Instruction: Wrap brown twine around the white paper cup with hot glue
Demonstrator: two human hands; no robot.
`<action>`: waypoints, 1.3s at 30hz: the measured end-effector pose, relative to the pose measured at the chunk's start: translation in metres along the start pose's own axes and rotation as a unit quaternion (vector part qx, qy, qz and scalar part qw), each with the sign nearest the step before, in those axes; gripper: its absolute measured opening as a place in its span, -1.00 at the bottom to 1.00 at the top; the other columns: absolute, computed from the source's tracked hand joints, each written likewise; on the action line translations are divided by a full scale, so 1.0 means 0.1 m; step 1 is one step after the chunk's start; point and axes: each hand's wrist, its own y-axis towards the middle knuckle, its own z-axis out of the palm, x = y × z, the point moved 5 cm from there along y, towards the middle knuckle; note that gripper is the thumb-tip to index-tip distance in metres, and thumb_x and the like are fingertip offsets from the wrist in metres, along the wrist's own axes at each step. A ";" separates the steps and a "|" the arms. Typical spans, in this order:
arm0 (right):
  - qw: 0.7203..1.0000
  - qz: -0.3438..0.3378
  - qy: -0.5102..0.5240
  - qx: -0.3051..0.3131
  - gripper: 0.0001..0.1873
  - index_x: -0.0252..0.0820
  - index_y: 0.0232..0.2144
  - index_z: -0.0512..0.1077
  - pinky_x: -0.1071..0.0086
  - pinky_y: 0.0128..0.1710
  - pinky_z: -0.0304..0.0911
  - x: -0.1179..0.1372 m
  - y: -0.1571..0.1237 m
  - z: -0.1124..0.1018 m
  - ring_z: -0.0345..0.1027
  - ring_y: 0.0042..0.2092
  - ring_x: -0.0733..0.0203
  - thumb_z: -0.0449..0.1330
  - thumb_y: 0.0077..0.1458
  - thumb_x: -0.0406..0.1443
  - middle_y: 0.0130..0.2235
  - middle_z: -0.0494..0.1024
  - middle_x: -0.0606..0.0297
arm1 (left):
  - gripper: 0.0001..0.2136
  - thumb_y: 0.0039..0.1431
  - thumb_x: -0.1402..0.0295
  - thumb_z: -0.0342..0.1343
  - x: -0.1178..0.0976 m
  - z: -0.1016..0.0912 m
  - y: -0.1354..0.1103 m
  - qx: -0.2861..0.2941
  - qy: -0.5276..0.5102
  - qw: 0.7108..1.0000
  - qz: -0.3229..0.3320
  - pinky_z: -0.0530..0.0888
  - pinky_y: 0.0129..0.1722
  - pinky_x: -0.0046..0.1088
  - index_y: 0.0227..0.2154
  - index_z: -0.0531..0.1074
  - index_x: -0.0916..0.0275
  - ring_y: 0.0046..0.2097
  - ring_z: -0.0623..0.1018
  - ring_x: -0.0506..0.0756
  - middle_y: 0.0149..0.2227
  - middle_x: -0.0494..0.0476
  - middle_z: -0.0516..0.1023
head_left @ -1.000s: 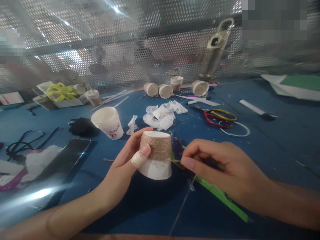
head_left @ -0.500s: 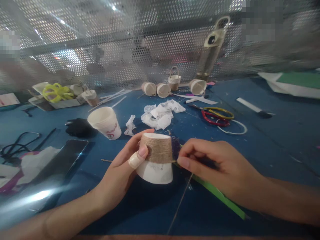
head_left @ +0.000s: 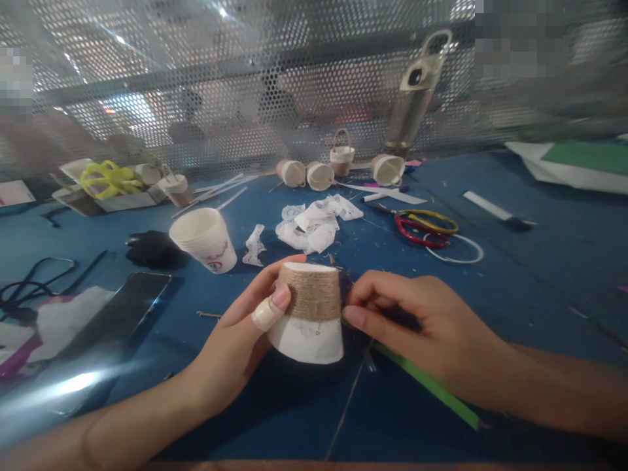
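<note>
Your left hand (head_left: 240,333) curls half-closed round a white cup (head_left: 309,341), narrow end up, banded in twine (head_left: 316,296); your right hand (head_left: 422,317) pinches that twine just beside it.

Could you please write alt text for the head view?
The left hand holds a white cup, wide end down, partly wrapped in twine, which the right hand pinches alongside. Lace, scissors and other cups sit behind on a blue table.

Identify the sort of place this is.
Probably a craft workspace: the left hand holds a partly twine-wrapped cup, with scissors and white lace lying on the blue table.
</note>
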 end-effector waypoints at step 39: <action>0.996 -0.050 -0.076 -0.003 -0.85 -0.11 -0.30 0.44 0.48 -0.55 0.06 0.07 -0.04 -0.01 0.16 -0.56 0.38 0.14 0.35 -0.26 -0.58 0.41 0.53 | -0.68 0.36 0.11 0.18 -0.04 -0.01 -0.05 0.027 0.129 0.990 0.055 0.39 0.09 -0.40 0.13 0.52 -0.10 0.17 0.51 0.17 0.12 -0.04 0.62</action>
